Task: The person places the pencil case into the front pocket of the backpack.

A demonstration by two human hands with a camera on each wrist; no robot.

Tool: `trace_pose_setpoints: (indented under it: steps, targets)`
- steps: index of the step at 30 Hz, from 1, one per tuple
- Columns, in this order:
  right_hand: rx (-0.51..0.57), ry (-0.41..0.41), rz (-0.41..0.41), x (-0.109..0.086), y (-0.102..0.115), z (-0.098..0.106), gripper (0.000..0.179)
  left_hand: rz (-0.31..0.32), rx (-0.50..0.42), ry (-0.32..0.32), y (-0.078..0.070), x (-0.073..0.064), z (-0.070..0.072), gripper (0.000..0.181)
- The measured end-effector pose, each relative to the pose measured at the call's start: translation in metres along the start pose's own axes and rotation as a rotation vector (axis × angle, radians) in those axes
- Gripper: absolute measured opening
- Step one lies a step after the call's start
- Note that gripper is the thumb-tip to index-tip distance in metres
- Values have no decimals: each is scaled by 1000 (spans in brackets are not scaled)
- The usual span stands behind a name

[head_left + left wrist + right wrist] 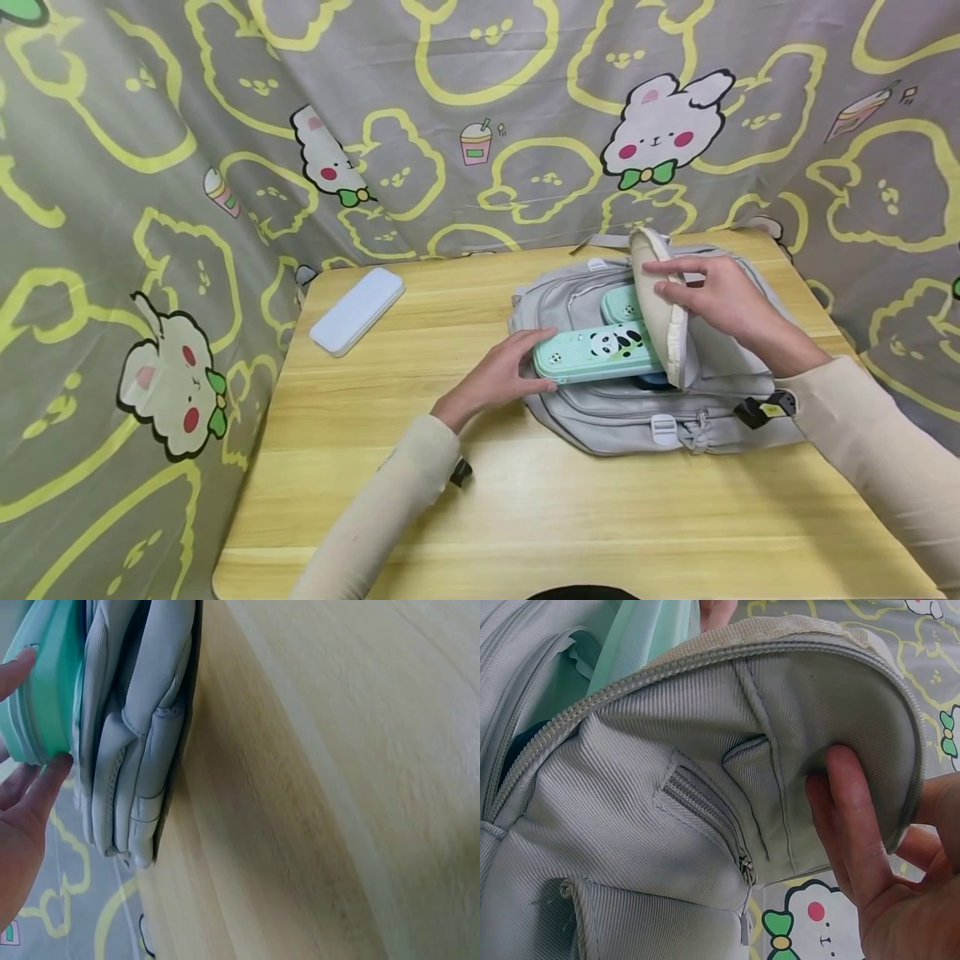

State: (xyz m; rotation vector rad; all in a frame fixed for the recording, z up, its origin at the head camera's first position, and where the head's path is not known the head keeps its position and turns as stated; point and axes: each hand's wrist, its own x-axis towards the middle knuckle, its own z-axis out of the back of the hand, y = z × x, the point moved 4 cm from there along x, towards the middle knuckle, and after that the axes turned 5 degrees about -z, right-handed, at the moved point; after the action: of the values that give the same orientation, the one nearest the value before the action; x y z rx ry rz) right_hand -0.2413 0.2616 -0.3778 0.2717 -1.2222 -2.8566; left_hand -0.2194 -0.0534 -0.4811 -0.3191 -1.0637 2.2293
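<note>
A grey backpack (600,425) lies on the table with its front pocket unzipped. My right hand (723,304) pinches the pocket's cream-backed flap (660,325) and holds it raised; in the right wrist view the flap's grey face shows a small zipper (709,814). My left hand (504,367) grips the left end of a mint-green pencil case (585,354) with a panda on it, thumb and fingers on opposite edges. The case's right end is hidden behind the flap. Another mint-green case (618,306) sits in the pocket opening behind it. Something dark blue (654,381) shows below.
A pale blue-white oblong case (358,310) lies at the table's back left. The wooden table (420,500) is bordered at the back and sides by a grey patterned curtain (405,83). A buckle (664,429) and a cord hang at the backpack's near side.
</note>
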Motion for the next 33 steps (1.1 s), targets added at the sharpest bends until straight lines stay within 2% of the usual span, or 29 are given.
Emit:
trace_pose_setpoints:
  steps: [10,25,33]
  targets:
    - [4,-4,6,-1,0,0,45,-17,-66,35,2,-2,0,88]
    - [7,-2,7,0,1,1,45,7,-154,14,6,-8,5,81]
    - [-8,-8,20,-1,1,0,45,4,-93,4,10,-13,7,79]
